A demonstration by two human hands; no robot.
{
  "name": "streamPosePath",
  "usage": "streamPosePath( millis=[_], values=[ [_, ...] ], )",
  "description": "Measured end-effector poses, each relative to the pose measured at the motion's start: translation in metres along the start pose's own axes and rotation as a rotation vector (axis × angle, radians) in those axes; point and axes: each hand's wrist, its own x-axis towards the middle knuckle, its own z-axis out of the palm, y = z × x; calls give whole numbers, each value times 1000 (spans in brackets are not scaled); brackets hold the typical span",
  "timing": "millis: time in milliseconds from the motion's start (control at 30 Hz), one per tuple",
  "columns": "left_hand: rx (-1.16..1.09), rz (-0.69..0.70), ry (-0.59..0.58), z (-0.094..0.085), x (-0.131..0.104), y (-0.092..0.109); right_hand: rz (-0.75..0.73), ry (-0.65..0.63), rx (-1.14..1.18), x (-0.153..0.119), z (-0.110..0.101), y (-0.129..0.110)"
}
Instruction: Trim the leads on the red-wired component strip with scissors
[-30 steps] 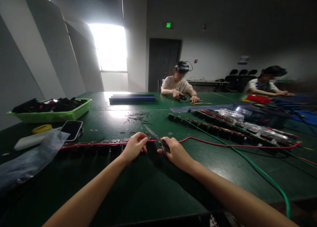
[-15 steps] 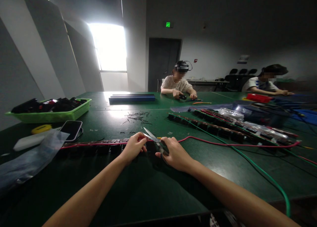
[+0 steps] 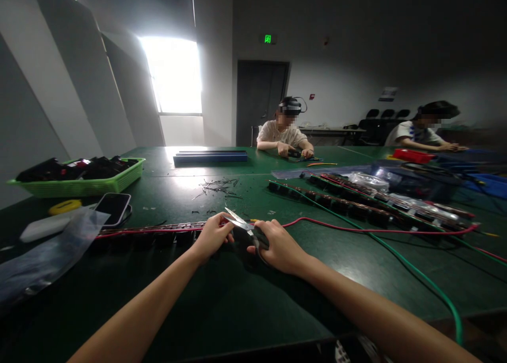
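Evidently my right hand (image 3: 280,247) grips black-handled steel scissors (image 3: 246,226), open toward ten o'clock, where my left hand (image 3: 213,235) curls, grip unclear, over the long black segmented strip (image 3: 163,240), seemingly steadying it.

Right grip (image 3: 266,242) holds scissors (image 3: 246,226), blades parted, tips close by left grip (image 3: 217,233). Left grip curls over black strip (image 3: 166,239), exact hold hidden; red wire (image 3: 304,219) runs along strip, then past right grip. Beyond both grips: dark clippings (image 3: 217,186) on counter (image 3: 233,310). Left of left grip: green basket (image 3: 127,180), phone (image 3: 113,210).
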Motion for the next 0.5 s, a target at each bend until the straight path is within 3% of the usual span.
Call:
streamPosePath(
  millis=[500],
  values=[
    [-15, 1, -26, 0, -2, 1, 0, -17, 37, 1, 0, 1]
  ],
)
